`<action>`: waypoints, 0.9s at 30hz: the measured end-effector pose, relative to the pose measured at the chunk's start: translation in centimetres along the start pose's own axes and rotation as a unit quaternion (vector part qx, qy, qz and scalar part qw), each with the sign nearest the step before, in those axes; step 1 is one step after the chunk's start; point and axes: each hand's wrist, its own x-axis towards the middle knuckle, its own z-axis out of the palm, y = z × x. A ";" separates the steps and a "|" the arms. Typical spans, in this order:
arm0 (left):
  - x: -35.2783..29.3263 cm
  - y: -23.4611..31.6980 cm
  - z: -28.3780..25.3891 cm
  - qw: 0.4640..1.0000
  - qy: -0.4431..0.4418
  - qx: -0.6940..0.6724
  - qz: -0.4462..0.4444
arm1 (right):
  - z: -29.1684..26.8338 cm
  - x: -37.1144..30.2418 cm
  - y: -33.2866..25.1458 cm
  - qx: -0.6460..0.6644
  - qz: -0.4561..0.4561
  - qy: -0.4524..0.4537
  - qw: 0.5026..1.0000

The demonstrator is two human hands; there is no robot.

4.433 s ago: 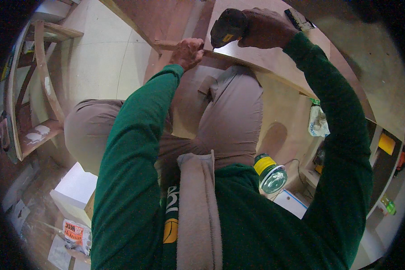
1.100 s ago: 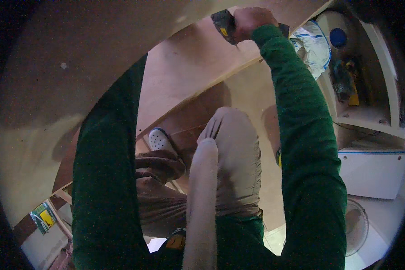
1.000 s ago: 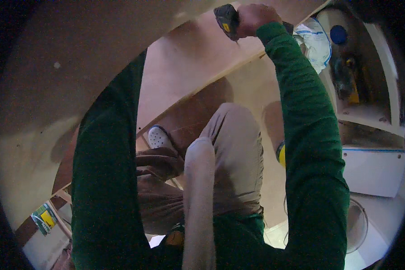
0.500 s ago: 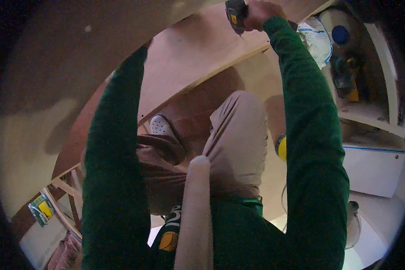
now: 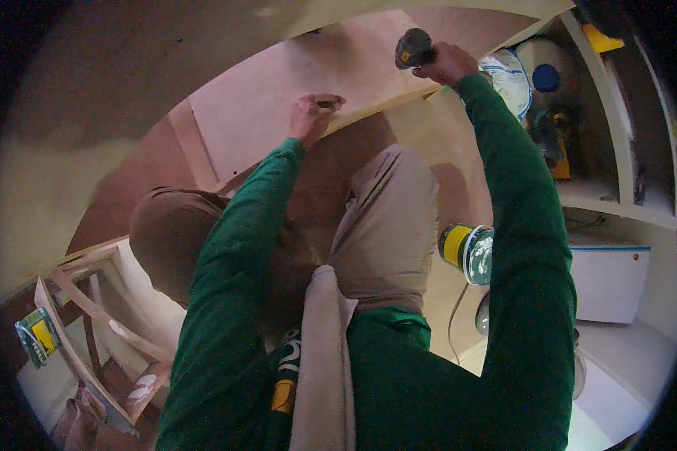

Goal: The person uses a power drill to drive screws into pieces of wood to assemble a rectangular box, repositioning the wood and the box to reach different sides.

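My right hand [image 5: 448, 65] is wrapped round a dark cordless drill [image 5: 415, 48] with a small yellow mark, held above the far right part of a pale wooden panel [image 5: 256, 98]. Nothing shows of a bit or screw at its tip. My left hand [image 5: 311, 119] is closed over the panel's near edge, thumb and fingers curled together. Whatever those fingers pinch is too small to make out. A wooden strip [image 5: 380, 105] runs along the panel's near edge, above my bent knees.
Shelves [image 5: 594, 197] at the right hold a white bag [image 5: 508, 79] and other items. A tub with a yellow label [image 5: 454, 244] stands beside my right leg. At lower left is a wooden stepladder-like frame [image 5: 83, 361] with a green and yellow container [image 5: 37, 336] by it.
My left hand, hidden before, has come down and right into view near the panel's edge. The drill has moved slightly right and nearer. My left leg has shifted, and the white shoe is hidden.
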 end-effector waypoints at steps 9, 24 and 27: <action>1.9 -4.5 2.3 0.996 0.042 0.021 0.077 | -7.2 -8.8 -2.8 0.275 0.014 -0.022 0.961; 1.0 -2.5 2.4 0.993 0.076 0.008 0.088 | -9.0 -11.8 -6.0 0.242 -0.054 -0.090 0.965; 0.7 -1.4 3.4 0.993 0.075 0.002 0.093 | -7.2 -11.1 -4.6 0.292 -0.115 -0.101 0.944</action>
